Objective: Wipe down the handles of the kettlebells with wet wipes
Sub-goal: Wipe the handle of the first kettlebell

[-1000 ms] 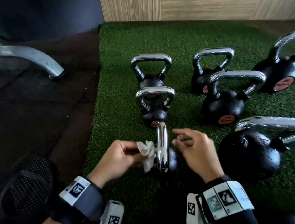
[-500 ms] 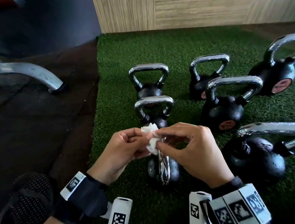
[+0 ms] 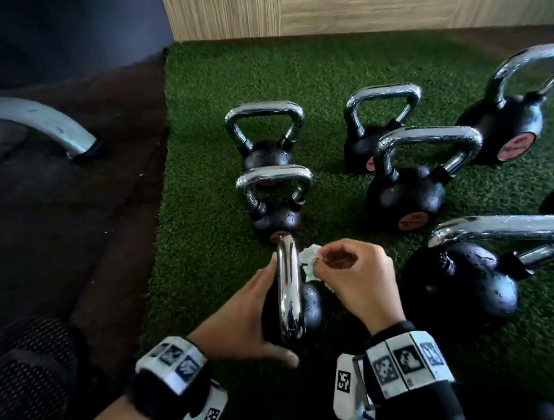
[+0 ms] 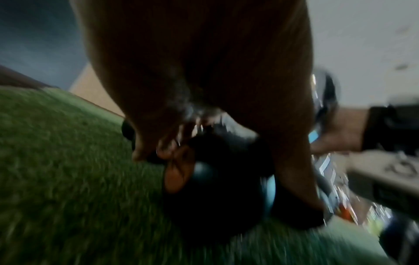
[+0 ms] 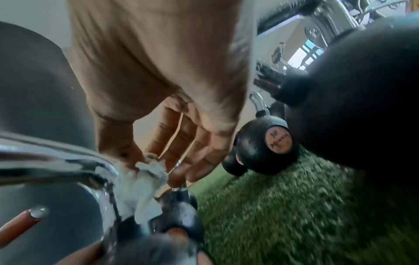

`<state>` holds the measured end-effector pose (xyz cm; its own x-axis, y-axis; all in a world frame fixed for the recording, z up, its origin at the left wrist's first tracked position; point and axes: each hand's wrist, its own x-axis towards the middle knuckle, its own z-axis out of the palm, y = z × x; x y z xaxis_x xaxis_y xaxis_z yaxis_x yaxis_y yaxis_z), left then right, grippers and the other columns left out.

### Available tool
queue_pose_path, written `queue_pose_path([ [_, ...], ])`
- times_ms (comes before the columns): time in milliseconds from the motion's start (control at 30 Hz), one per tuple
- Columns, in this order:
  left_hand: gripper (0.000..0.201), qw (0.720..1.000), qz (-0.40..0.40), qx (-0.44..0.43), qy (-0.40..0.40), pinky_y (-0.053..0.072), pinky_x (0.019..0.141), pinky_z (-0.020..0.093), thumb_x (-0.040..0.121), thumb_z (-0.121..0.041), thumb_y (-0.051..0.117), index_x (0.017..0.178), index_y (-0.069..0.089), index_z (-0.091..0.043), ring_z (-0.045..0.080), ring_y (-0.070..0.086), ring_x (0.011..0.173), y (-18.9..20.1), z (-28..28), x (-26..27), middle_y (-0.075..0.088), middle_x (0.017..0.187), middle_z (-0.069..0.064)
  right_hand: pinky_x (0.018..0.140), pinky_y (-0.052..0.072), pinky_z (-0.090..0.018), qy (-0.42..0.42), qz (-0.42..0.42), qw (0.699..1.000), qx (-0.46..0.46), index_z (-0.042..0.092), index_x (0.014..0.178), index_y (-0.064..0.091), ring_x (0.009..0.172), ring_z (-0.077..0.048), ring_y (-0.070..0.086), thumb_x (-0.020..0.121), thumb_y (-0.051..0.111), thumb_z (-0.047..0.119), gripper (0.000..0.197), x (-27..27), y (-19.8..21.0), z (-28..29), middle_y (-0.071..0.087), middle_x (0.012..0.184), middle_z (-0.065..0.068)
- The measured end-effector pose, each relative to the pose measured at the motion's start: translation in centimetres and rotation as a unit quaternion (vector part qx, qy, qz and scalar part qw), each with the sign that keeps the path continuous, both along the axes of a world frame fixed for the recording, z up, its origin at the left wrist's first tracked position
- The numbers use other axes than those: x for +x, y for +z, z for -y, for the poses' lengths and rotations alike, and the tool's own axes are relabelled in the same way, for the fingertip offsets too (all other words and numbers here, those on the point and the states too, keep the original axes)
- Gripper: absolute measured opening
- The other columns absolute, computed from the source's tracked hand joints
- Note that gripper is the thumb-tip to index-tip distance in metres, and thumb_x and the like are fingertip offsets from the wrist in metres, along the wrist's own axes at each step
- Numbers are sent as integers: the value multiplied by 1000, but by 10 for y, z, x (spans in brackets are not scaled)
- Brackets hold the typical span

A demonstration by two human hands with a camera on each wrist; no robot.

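Note:
The nearest small black kettlebell [image 3: 311,303] stands on green turf [image 3: 205,248], its chrome handle [image 3: 288,288] seen end-on. My left hand [image 3: 244,315] grips the kettlebell from the left, fingers round the black ball [image 4: 215,188] and thumb on the near side. My right hand [image 3: 350,270] pinches a crumpled white wet wipe [image 3: 311,260] between thumb and fingers. The wipe [image 5: 145,181] lies against the right side of the handle [image 5: 90,166], near its far end.
Two more small kettlebells [image 3: 275,210] [image 3: 264,134] stand in a row just beyond. Mid-size ones [image 3: 406,186] [image 3: 381,118] [image 3: 519,108] and a large one [image 3: 467,281] stand to the right. A grey metal leg [image 3: 40,125] rests on dark floor at left.
The wipe has passed from my left hand to my right. My left hand has dropped to grip the kettlebell; my right has carried the wipe to the handle's right side.

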<state>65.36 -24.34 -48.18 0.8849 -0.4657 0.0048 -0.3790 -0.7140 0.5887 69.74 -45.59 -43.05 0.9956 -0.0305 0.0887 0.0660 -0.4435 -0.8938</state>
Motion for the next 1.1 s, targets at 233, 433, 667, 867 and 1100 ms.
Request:
queue_pose_path([
  [233,117,990,80,-103,56,26,122,20,69,-58,88,157,30,-8,2,28,151,-22,17,5,32,161,-11,83,56,-14,32,-48,998,4,24,109,79,86,4,72,81,83,21,29,4,-21,-19,79,93,10],
  [433,114,989,52,-134,16,30,120,20,68,-50,92,154,33,-5,3,36,146,-14,10,9,41,155,-5,65,46,-12,60,-5,994,-89,13,92,79,69,-11,67,91,69,10,11,9,-19,-26,77,79,-1],
  [667,114,985,40,-165,6,27,116,11,65,-52,93,153,33,-10,-6,36,144,-14,5,16,31,154,-34,91,52,-16,50,49,997,-13,15,114,77,97,-8,69,91,69,5,27,16,-14,-27,73,107,4],
  [867,114,989,6,-148,18,33,118,19,64,-59,92,153,34,-18,-7,38,142,-12,5,22,32,150,-37,87,49,-6,76,94,993,-11,23,110,79,98,4,67,88,73,4,30,25,2,-22,74,107,12],
  [1100,90,985,-70,-157,11,43,114,37,68,-40,95,140,52,-5,3,54,130,-3,0,24,56,134,-16,76,56,-16,148,122,981,22,29,99,81,92,-2,70,82,74,-5,38,1,15,-16,72,98,19],
])
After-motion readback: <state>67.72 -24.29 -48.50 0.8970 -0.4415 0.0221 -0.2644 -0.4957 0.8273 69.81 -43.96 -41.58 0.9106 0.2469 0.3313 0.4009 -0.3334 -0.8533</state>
